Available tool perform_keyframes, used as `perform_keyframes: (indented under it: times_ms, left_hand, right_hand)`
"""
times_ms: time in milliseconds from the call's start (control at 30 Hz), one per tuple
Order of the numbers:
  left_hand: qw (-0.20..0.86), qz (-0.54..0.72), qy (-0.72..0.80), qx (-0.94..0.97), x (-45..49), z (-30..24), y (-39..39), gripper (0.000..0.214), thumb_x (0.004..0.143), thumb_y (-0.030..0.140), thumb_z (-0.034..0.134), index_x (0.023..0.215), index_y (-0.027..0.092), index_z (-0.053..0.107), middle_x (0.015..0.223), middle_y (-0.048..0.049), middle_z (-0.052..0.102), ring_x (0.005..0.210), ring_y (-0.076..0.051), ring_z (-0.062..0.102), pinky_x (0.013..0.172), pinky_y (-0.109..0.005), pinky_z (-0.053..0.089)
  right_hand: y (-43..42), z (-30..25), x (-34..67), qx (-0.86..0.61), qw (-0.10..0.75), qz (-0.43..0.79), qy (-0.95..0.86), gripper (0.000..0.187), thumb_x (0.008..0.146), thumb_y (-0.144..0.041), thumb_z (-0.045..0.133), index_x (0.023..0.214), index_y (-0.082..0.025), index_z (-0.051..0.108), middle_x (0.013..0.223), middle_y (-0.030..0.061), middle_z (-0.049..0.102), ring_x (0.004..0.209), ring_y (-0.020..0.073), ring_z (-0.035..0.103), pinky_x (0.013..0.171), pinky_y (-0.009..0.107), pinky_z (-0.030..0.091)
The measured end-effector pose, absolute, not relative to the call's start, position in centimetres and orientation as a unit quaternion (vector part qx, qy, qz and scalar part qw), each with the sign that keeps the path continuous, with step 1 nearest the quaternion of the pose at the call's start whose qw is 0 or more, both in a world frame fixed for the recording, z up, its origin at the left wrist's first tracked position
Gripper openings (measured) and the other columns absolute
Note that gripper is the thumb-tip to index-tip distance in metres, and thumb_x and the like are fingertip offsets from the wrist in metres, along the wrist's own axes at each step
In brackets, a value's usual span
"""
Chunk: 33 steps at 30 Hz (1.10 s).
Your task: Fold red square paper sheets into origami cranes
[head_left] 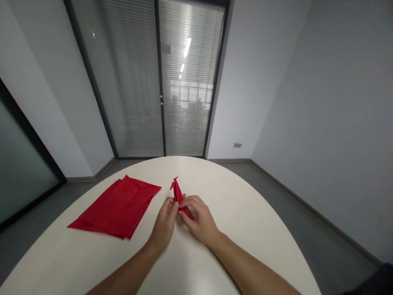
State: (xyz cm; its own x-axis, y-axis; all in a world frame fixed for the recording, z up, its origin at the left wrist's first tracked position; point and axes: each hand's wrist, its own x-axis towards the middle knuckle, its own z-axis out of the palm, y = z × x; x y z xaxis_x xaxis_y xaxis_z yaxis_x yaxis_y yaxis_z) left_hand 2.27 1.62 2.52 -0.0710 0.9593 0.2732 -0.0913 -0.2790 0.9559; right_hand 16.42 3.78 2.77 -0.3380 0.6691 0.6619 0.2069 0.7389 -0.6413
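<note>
A small piece of folded red paper [177, 191], narrow with thin pointed tips at its far end, is held between both hands above the table. My left hand [163, 221] is closed on its left side, the thumb pressed against the paper. From the right, my right hand [201, 219] pinches the paper's lower part between thumb and fingers. A red corner pokes out under the right hand's fingers. The fingers hide the middle of the folded shape.
Several red paper sheets [118, 207] lie in a loose stack on the left of the round white table [242, 205]. Past its far edge stand glass panels with blinds [135, 102]. A dark object [373, 282] shows at the lower right corner.
</note>
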Motion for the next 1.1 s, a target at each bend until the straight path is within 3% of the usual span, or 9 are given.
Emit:
perform_keyframes:
  times_ms: [200,533,667,800,967,1100]
  left_hand:
    - [0.442,0.601,0.405,0.529,2.1,2.0,2.0,0.029,0.092,0.047,0.056,0.092,0.018,0.06,0.093,-0.0049,0.067,0.089,-0.021,0.062,0.079,-0.031,0.048]
    - [0.387,0.587,0.439,0.559,2.1,2.1,2.2,0.02,0.089,0.037,0.056,0.088,0.019,0.062,0.086,-0.0041,0.068,0.08,-0.02,0.064,0.076,-0.03,0.051]
    - [0.374,0.581,0.456,0.561,2.0,1.9,2.1,0.015,0.085,0.033,0.058,0.083,0.018,0.062,0.079,-0.0026,0.067,0.072,-0.018,0.063,0.071,-0.029,0.052]
    - [0.356,0.584,0.458,0.568,1.9,1.7,2.1,0.009,0.08,0.027,0.061,0.077,0.018,0.061,0.078,-0.0019,0.066,0.073,-0.018,0.064,0.067,-0.026,0.051]
    - [0.33,0.576,0.47,0.582,2.1,1.5,2.0,0.019,0.084,0.031,0.062,0.071,0.019,0.055,0.078,-0.0013,0.063,0.076,-0.016,0.064,0.069,-0.025,0.052]
    - [0.362,0.6,0.466,0.54,2.3,1.4,2.0,0.017,0.085,0.034,0.065,0.087,0.019,0.056,0.085,-0.0021,0.065,0.078,-0.016,0.066,0.071,-0.025,0.054]
  right_hand:
    - [3.9,2.6,16.2,-0.318,0.515,0.298,-0.738,0.011,0.085,-0.021,0.069,0.096,-0.023,0.065,0.097,0.0052,0.066,0.093,0.0203,0.062,0.079,0.033,0.053]
    - [4.0,2.8,16.0,-0.328,0.539,0.356,-0.69,0.007,0.084,-0.024,0.068,0.084,-0.021,0.062,0.119,0.0078,0.064,0.111,0.0221,0.06,0.099,0.037,0.044]
    - [3.8,2.9,16.1,-0.358,0.53,0.379,-0.669,0.012,0.083,-0.029,0.069,0.09,-0.021,0.063,0.1,0.005,0.069,0.092,0.0212,0.063,0.086,0.035,0.047]
    - [3.6,3.1,16.0,-0.388,0.537,0.364,-0.655,0.03,0.075,-0.035,0.078,0.096,-0.021,0.062,0.098,0.0047,0.069,0.088,0.0216,0.062,0.081,0.033,0.048]
    - [3.8,3.1,16.1,-0.419,0.531,0.345,-0.651,0.013,0.082,-0.032,0.067,0.087,-0.02,0.064,0.085,0.0029,0.069,0.08,0.0201,0.062,0.076,0.032,0.049]
    - [4.2,2.7,16.3,-0.414,0.531,0.347,-0.653,0.013,0.086,-0.032,0.062,0.082,-0.02,0.064,0.079,0.003,0.069,0.074,0.0192,0.062,0.075,0.033,0.05]
